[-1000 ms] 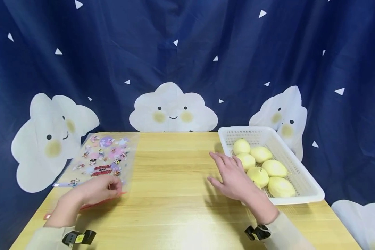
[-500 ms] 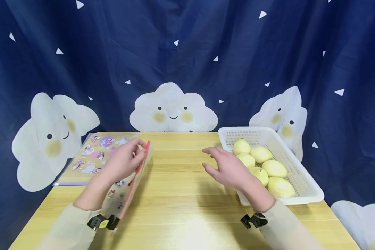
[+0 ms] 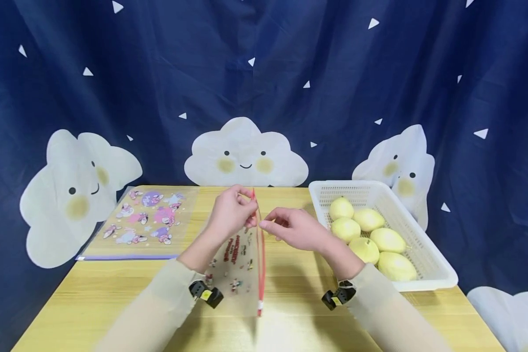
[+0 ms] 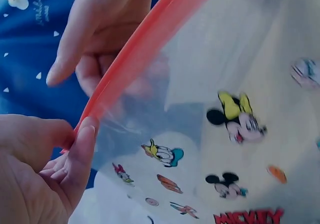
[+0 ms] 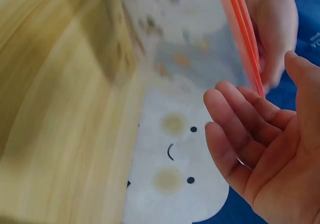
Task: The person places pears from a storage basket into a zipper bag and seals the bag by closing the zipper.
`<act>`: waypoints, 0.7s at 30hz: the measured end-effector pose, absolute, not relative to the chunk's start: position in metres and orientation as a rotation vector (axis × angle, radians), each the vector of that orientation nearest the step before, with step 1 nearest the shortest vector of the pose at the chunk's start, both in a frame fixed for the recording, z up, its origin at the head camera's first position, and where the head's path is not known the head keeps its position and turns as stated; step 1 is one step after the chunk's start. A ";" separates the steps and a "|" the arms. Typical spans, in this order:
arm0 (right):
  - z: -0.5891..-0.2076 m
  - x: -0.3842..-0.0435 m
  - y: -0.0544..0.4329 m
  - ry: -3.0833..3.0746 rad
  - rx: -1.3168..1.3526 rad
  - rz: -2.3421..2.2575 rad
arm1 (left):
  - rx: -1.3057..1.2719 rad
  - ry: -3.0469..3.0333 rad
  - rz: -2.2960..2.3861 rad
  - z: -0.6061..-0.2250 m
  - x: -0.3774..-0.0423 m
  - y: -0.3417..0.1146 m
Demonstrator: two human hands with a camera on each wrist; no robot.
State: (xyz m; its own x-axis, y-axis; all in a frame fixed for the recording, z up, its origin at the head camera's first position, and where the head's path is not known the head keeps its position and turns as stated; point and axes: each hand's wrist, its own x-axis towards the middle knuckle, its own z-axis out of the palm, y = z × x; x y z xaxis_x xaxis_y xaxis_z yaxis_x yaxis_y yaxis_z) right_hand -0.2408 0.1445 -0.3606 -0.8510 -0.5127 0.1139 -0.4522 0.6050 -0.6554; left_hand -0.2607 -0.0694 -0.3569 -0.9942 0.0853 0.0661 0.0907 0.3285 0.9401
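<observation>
A clear zip bag (image 3: 237,269) with a red zip edge and cartoon prints hangs over the middle of the table. My left hand (image 3: 235,210) pinches the far end of its red edge between thumb and fingers, as the left wrist view also shows on the bag (image 4: 200,134). Close on the other side of that edge is my right hand (image 3: 295,229). In the right wrist view the right hand (image 5: 260,149) has its fingers loosely bent, with nothing in the palm. A white slider sits at the near end of the red edge.
At the left of the wooden table (image 3: 114,303) lies another printed zip bag (image 3: 145,220) with a purple edge. A white plastic basket (image 3: 431,254) holding several pale yellow pears (image 3: 387,239) stands at the right. Behind hangs a blue curtain (image 3: 246,88) with clouds.
My left hand has lifted the red-edged bag off the other bag and carried it right to the table's middle. My right hand has moved left, away from the basket, toward the bag.
</observation>
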 end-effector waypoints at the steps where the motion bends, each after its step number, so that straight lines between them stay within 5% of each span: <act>1: -0.363 -0.241 0.143 2.736 -0.835 -1.063 | -0.166 -2.544 -1.818 -0.357 -0.262 -0.065; 21: -0.372 -0.259 0.153 2.465 -0.747 -1.366 | -0.164 -2.562 -1.869 -0.356 -0.264 -0.052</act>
State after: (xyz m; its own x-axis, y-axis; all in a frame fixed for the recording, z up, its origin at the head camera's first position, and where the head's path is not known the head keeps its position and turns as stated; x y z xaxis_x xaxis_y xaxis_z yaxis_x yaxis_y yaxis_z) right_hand -0.2594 0.1529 -0.3718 -0.8451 -0.5325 0.0478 -0.3228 0.4370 -0.8396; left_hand -0.2640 -0.0525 -0.3559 -0.9941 0.1033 0.0333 0.0632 0.3024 0.9511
